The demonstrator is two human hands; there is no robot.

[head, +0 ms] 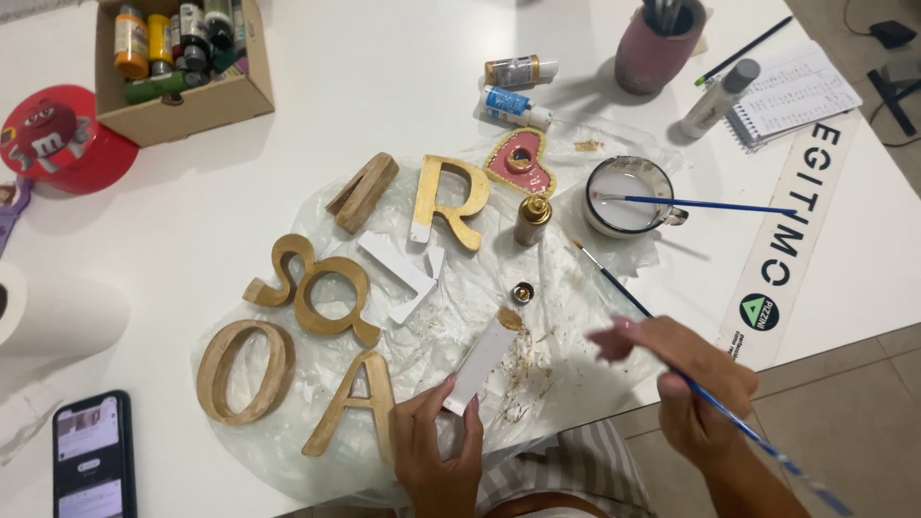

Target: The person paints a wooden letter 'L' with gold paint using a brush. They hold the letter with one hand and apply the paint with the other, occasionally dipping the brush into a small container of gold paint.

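Note:
My left hand [436, 441] pinches the near end of a flat white wooden piece [483, 363] whose far tip is dabbed gold. My right hand [689, 379] grips a thin blue-handled paintbrush [614, 284], bristles pointing up-left toward a small gold paint bottle [531, 220] and its loose cap [522, 292]. Gold-painted wooden letters lie on a clear plastic sheet [566, 317]: an R [449, 200], an S [285, 271], a Q [333, 298], an O [245, 371] and an A [357, 405]. A white L-shaped letter [403, 273] lies among them.
A mug of cloudy water [625, 195] holds a second blue brush [715, 204]. A pink heart dish [519, 160], two paint bottles [516, 88], a pink brush pot [658, 36], a cardboard box of paints [182, 72], a notebook [791, 93], a phone [92, 457] and a paper roll [58, 321] surround the work.

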